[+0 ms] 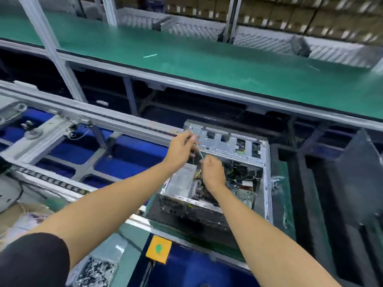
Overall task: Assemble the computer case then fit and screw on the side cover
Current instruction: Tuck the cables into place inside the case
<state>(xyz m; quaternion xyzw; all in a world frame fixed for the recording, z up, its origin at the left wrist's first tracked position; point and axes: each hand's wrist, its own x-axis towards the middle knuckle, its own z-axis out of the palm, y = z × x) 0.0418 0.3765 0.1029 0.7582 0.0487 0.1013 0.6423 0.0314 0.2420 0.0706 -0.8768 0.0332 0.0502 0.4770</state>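
- Your computer case [217,183] lies open-side up on the line in front of you, its bare metal frame pale and punched with square cut-outs along the far wall, its near end a dark perforated panel
- Inside it you see a flat grey metal box on the left and a tangle of dark cables [240,175] on the right — they crowd the space under your hands
- Your left hand [182,149] reaches over the case's far left corner, fingers curled; whether it grasps anything you cannot tell through the blur
- Your right hand [213,172] is clenched just inside the case, and a thin pale strand [201,155] runs up from it towards your left hand
- A tall dark flat panel [356,183] stands tilted to the right of the case, among black foam trays [290,162]
- A yellow box with a green button [158,249] sits near you on the line's edge — a heap of small shiny metal parts [95,272] lies at lower left
- A green belt [207,61] runs across beyond, smooth and matte
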